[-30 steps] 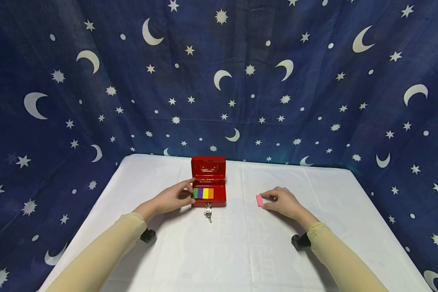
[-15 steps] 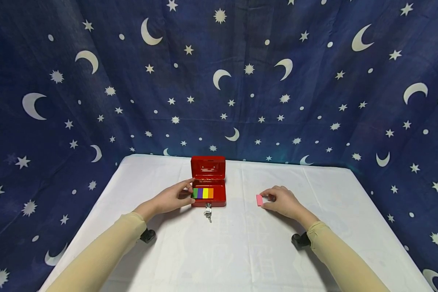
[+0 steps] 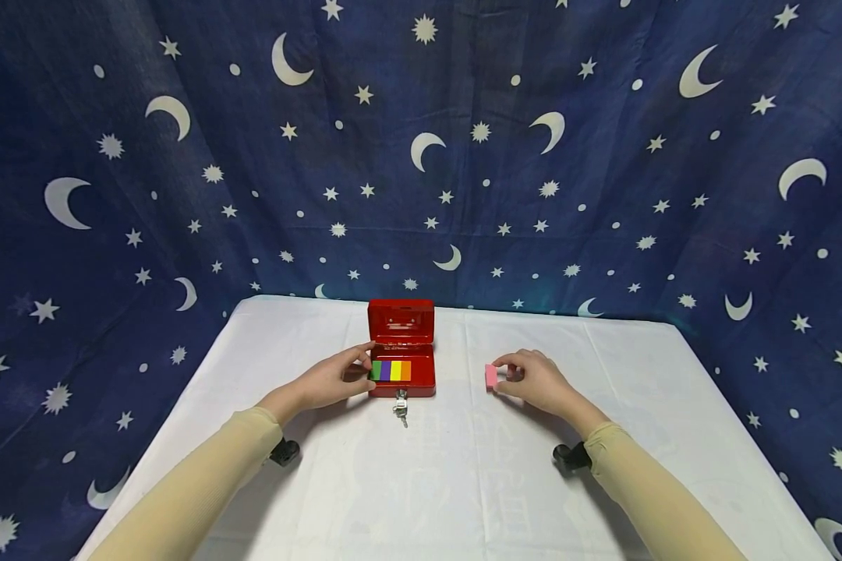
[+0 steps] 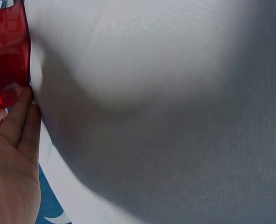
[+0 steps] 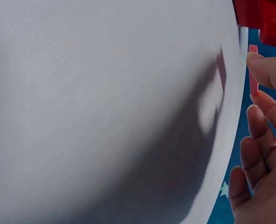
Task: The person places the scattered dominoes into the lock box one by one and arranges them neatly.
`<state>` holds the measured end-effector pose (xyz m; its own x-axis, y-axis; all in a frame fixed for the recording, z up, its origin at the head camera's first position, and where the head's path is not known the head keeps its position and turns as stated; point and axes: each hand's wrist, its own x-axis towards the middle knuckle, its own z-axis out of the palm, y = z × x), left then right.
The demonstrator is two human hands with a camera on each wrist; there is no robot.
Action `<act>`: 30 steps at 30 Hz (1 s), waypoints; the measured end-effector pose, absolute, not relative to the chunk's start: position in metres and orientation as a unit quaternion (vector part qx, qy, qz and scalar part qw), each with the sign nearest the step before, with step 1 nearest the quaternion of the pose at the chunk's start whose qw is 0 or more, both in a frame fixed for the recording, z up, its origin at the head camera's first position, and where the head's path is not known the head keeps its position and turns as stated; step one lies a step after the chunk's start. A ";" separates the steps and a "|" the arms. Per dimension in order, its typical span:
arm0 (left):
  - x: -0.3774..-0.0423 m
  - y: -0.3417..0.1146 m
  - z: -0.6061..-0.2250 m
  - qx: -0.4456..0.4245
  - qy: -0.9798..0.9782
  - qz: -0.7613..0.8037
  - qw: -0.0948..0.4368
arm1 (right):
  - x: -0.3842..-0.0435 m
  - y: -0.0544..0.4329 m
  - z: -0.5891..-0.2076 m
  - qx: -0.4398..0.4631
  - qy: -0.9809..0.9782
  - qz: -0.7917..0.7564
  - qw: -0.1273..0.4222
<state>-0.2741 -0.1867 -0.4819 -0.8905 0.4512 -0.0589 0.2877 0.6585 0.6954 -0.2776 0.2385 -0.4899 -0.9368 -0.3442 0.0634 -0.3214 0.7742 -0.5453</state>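
Note:
A small red cash box (image 3: 423, 375) stands on the white table with its lid (image 3: 401, 321) raised. Side by side inside it lie green, purple, yellow and orange blocks (image 3: 395, 371). My left hand (image 3: 323, 382) rests against the box's left side, thumb near the front corner; in the left wrist view its fairly straight fingers touch the red wall (image 4: 10, 56). Right of the box, my right hand (image 3: 539, 382) pinches a flat pink block (image 3: 491, 379) between thumb and forefinger. The right wrist view shows this pink block (image 5: 253, 70) held above the cloth, its shadow below.
Keys (image 3: 401, 417) hang from the lock at the box's front. White cloth covers the table (image 3: 435, 483). A dark blue curtain (image 3: 477, 257) with moons and stars hangs behind and at both sides.
Within the last half second my right hand has moved slightly left and away from me with the pink block, nearer to the box. My left hand and the box stay in place.

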 end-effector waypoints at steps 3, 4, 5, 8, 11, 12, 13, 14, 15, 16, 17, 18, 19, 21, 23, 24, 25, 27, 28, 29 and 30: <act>-0.274 -0.187 -0.482 0.203 0.903 0.360 0.115 | -0.278 0.233 -0.487 -0.182 0.939 -0.292 0.017; -0.274 -0.187 -0.481 0.202 0.905 0.357 0.114 | -0.278 0.231 -0.486 -0.185 0.938 -0.294 0.015; -0.274 -0.187 -0.482 0.201 0.904 0.358 0.115 | -0.278 0.229 -0.485 -0.188 0.937 -0.295 0.014; -0.274 -0.187 -0.482 0.202 0.903 0.362 0.115 | -0.277 0.222 -0.482 -0.199 0.933 -0.301 0.008; -0.274 -0.187 -0.482 0.204 0.899 0.369 0.117 | -0.277 0.216 -0.480 -0.209 0.929 -0.307 0.000; -0.274 -0.187 -0.483 0.206 0.898 0.372 0.118 | -0.277 0.215 -0.480 -0.212 0.928 -0.308 -0.003; -0.274 -0.187 -0.483 0.206 0.897 0.374 0.118 | -0.277 0.213 -0.479 -0.214 0.927 -0.307 -0.005; -0.274 -0.187 -0.483 0.205 0.897 0.373 0.119 | -0.277 0.211 -0.479 -0.215 0.927 -0.308 -0.007; -0.274 -0.186 -0.483 0.206 0.897 0.373 0.118 | -0.278 0.209 -0.479 -0.215 0.927 -0.308 -0.007; -0.274 -0.186 -0.483 0.206 0.898 0.371 0.116 | -0.278 0.207 -0.479 -0.215 0.926 -0.309 -0.006; -0.274 -0.187 -0.483 0.206 0.899 0.370 0.115 | -0.279 0.206 -0.478 -0.215 0.926 -0.311 -0.006; -0.274 -0.187 -0.483 0.206 0.900 0.367 0.113 | -0.279 0.204 -0.478 -0.215 0.926 -0.312 -0.004; -0.274 -0.187 -0.483 0.205 0.901 0.365 0.112 | -0.279 0.202 -0.478 -0.215 0.925 -0.312 -0.002; -0.275 -0.186 -0.482 0.204 0.904 0.359 0.110 | -0.280 0.199 -0.478 -0.217 0.924 -0.313 -0.001; -0.275 -0.186 -0.481 0.202 0.906 0.354 0.110 | -0.280 0.196 -0.478 -0.220 0.924 -0.314 -0.001; -0.275 -0.186 -0.481 0.201 0.907 0.352 0.110 | -0.281 0.195 -0.477 -0.221 0.923 -0.315 -0.001; -0.275 -0.186 -0.481 0.201 0.908 0.351 0.110 | -0.281 0.193 -0.478 -0.221 0.923 -0.315 -0.001; -0.274 -0.186 -0.480 0.201 0.909 0.349 0.110 | -0.282 0.191 -0.478 -0.220 0.923 -0.314 0.001; -0.275 -0.186 -0.480 0.200 0.909 0.348 0.110 | -0.282 0.190 -0.478 -0.220 0.924 -0.314 0.002; -0.275 -0.186 -0.480 0.199 0.910 0.348 0.109 | -0.282 0.188 -0.477 -0.220 0.924 -0.313 0.002; -0.275 -0.186 -0.481 0.199 0.910 0.347 0.109 | -0.283 0.187 -0.477 -0.220 0.924 -0.312 0.003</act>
<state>-0.2746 -0.1862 -0.4806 -0.8967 0.4386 -0.0597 0.2872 0.6791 0.6756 -0.2827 0.1869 -0.4770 -0.9035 -0.4078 0.1317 -0.4043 0.7091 -0.5778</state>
